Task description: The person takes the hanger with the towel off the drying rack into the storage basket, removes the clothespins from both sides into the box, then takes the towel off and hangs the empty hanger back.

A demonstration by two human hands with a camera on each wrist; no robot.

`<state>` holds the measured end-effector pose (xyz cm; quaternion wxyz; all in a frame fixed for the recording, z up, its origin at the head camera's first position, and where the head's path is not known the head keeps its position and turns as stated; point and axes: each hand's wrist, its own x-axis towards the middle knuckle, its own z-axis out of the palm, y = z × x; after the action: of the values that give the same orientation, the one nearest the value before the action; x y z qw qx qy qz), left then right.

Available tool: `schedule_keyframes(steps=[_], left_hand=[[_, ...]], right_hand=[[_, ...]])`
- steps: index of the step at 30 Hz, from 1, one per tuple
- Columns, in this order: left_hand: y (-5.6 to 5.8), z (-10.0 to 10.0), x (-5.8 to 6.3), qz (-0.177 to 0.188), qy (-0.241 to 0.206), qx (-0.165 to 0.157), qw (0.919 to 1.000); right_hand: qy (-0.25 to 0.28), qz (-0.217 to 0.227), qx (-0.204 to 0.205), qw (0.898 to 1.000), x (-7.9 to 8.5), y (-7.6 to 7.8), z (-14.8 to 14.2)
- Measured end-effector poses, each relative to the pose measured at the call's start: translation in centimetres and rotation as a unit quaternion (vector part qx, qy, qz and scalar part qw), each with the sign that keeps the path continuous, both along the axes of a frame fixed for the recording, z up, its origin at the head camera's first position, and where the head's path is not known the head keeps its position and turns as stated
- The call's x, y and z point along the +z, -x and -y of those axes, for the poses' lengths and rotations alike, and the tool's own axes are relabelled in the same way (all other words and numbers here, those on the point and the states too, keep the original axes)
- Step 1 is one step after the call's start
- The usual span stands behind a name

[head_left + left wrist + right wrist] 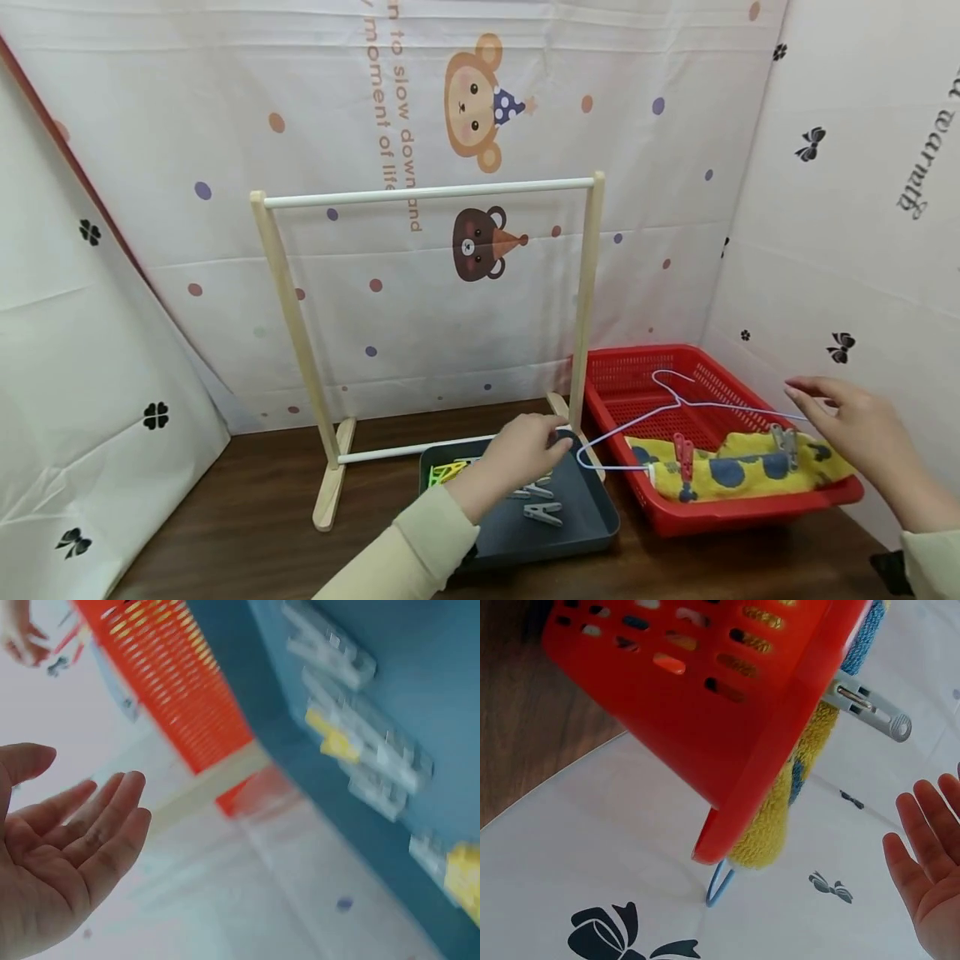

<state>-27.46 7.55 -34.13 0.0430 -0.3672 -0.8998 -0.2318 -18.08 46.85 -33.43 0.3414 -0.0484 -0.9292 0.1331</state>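
Observation:
A light-purple wire hanger [626, 427] lies across the red basket [678, 518]. Over its lower bar is folded a yellow towel with blue spots [750, 487], clipped by a red clothespin [683, 457] and a grey clothespin [866, 705]. My right hand [862, 425] is beside the hanger's right end; the right wrist view shows its fingers [930, 832] extended and apart from the basket. Above the dark grey tray [600, 500] is my left hand [521, 454], holding nothing, its fingers [109, 817] loosely bent in the left wrist view. Several clothespins [543, 513] lie in the tray.
A wooden rack with a white top rail [427, 193] stands behind the tray. Its right foot is close to the basket. Printed white cloth [420, 325] hangs at the back and both sides of the dark wooden table [247, 517]. Green and yellow clothespins [447, 473] lie at the tray's left.

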Motion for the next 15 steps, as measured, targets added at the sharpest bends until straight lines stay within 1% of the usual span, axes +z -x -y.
schedule_keyframes(steps=[3,7,12,15], left_hand=[[-0.5,2.4,1.1,-0.024,0.009,0.01,0.9996],[-1.3,6.4,1.8,-0.04,0.003,0.024,0.9989],[-2.8,12.4,2.1,-0.043,-0.038,0.047,0.9972],[-3.7,16.0,2.1,-0.065,-0.063,0.055,0.9944]], right_hand=[[0.0,-0.002,0.011,1.0,0.3,0.2,0.6],[-0.005,-0.011,0.018,1.0,0.3,-0.1,1.7],[-0.012,-0.039,0.028,0.999,0.2,-1.1,3.6],[-0.014,-0.052,0.044,0.998,0.1,-1.6,4.9]])
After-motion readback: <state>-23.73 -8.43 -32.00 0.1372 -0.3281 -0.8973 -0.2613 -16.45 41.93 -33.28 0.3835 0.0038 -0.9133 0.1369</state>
